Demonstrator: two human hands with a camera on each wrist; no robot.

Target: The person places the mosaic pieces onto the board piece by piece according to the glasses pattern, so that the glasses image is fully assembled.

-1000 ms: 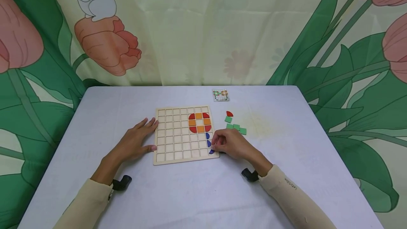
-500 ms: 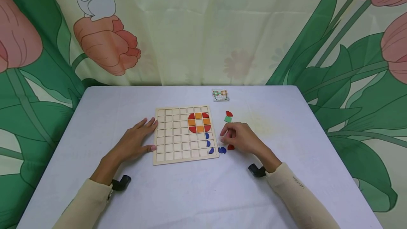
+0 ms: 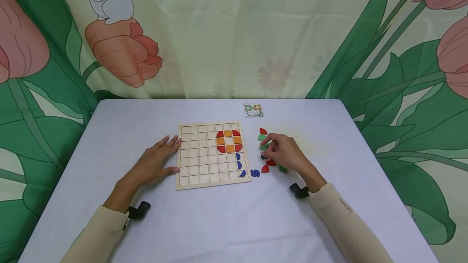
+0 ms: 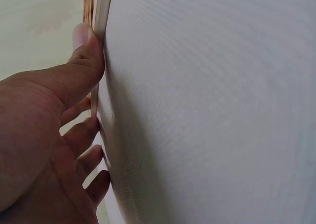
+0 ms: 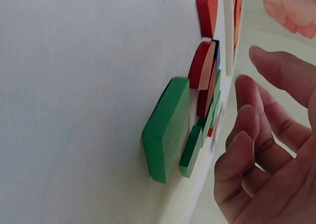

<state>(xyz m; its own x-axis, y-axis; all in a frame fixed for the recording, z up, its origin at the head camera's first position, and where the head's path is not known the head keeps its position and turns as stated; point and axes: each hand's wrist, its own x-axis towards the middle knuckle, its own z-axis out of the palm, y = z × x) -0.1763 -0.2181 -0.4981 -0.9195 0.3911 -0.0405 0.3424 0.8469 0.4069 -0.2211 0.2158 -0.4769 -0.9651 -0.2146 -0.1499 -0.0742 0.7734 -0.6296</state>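
Note:
A wooden grid board lies on the table. In its upper right, red quarter-round tiles and orange squares form a ring; blue tiles sit in the right column below. My left hand rests against the board's left edge, fingers spread; in the left wrist view the thumb touches that edge. Over the loose tiles right of the board hovers my right hand. The right wrist view shows its thumb and index finger apart, nothing between them, above green tiles and red tiles.
A small pattern card lies behind the board near the table's far edge. Two loose blue pieces lie by the board's lower right corner. A printed curtain hangs behind the white table.
My right hand has left the blue tile in the board's lower right corner and moved right and back over the loose tiles. The left hand has stayed in place.

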